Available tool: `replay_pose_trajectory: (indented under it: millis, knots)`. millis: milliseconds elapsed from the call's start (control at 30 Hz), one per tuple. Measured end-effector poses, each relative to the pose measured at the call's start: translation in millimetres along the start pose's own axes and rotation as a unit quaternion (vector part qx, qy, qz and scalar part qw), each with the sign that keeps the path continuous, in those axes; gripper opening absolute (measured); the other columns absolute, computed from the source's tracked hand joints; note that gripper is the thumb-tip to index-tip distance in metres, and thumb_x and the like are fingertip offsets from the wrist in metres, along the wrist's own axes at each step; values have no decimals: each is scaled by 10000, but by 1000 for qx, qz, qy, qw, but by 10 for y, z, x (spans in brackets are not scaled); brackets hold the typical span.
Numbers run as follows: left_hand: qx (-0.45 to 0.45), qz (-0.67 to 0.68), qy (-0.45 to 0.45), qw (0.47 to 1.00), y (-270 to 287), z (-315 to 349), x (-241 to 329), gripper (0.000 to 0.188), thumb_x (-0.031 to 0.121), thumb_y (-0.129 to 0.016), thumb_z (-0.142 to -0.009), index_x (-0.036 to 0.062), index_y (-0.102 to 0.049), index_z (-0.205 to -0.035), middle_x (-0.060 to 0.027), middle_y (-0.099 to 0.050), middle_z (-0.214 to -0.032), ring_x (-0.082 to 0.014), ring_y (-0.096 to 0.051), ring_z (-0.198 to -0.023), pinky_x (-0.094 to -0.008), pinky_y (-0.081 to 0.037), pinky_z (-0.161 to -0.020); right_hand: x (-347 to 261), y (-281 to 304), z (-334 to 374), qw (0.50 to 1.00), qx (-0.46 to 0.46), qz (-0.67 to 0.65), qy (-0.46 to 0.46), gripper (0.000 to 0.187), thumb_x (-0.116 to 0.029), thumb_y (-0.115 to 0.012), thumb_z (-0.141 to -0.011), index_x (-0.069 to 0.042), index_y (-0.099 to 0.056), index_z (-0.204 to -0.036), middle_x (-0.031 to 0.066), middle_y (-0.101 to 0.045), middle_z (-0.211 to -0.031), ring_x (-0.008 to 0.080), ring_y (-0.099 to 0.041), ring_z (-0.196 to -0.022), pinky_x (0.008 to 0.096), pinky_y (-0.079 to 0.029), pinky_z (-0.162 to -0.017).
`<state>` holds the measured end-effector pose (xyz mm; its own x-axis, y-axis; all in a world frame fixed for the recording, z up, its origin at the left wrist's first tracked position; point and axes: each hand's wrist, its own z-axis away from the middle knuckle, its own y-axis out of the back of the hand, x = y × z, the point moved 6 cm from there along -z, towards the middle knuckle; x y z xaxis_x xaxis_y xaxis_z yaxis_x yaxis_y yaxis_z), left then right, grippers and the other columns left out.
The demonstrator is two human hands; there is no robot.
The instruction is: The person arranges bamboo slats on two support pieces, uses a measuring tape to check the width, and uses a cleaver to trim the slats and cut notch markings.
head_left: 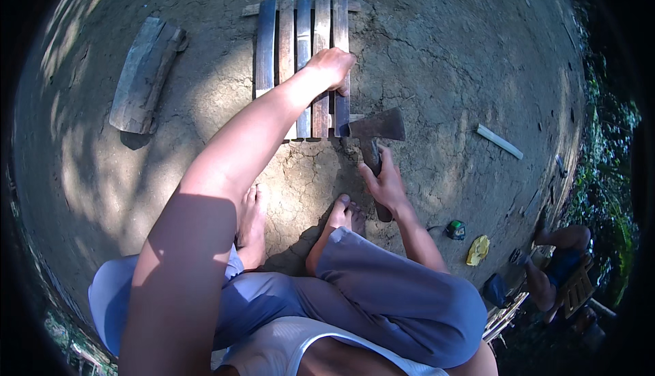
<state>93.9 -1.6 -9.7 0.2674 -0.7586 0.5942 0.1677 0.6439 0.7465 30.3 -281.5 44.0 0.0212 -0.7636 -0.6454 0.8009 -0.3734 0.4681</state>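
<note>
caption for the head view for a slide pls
Squatting on dry earth, a person's left hand presses a row of wooden slats while the right hand holds a hatchet against them.

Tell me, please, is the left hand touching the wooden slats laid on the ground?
Touching. The head view shows the left hand pressed flat on the rightmost wooden slats, with no gap, while the right hand grips the hatchet handle.

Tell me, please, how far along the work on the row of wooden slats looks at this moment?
Five slats already lie side by side on the dirt. In hand: the left hand presses the rightmost slat while the right hand holds a hatchet against its lower end. A white strip and a log lie untouched.
</note>
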Motion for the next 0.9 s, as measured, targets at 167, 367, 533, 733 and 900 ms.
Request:
replay_pose_trajectory:
  millis: [167,367,533,733,900]
  knots:
    - [22,13,-31,999,61,57,89,477,189,-956,-571,43,-547,-769,-129,-648,-737,-329,-668,-763,-460,-491,-699,486,390,348,984,100,144,23,442,-400,-714,-933,-64,-690,-1220,172,-729,-921,380,-708,-858,491,-547,-816]
    - [72,-14,-105,992,96,307,284,393,132,-880,-715,-6,-538,-850,-154,-592,-811,-341,-614,-791,-432,-477,-737,1171,1134,1308,891,418,166,69,264,-264,-729,-944,-74,-742,-1126,119,-728,-943,317,-716,-835,410,-582,-773]
    - [115,-24,-139,983,40,475,231,339,174,-846,-803,-28,-611,-943,-162,-623,-885,-351,-629,-839,-425,-500,-779,2788,2143,2543,737,634,106,-206,203,-193,-715,-926,-76,-768,-1083,134,-767,-925,230,-752,-844,353,-575,-755]
    - [114,-33,-173,978,247,705,140,303,176,-824,-829,-17,-665,-1001,-148,-652,-939,-336,-648,-907,-407,-513,-816,4310,2837,3270,639,620,103,-444,237,-228,-709,-909,-168,-801,-1120,108,-782,-1048,283,-751,-965,401,-567,-878]
    - [44,-119,-180,975,551,803,17,260,100,-789,-831,-23,-645,-1009,-161,-630,-951,-358,-622,-928,-426,-500,-834,4887,3159,3056,660,550,112,-499,242,-281,-721,-909,-225,-811,-1127,91,-779,-1108,280,-741,-1030,379,-558,-946]
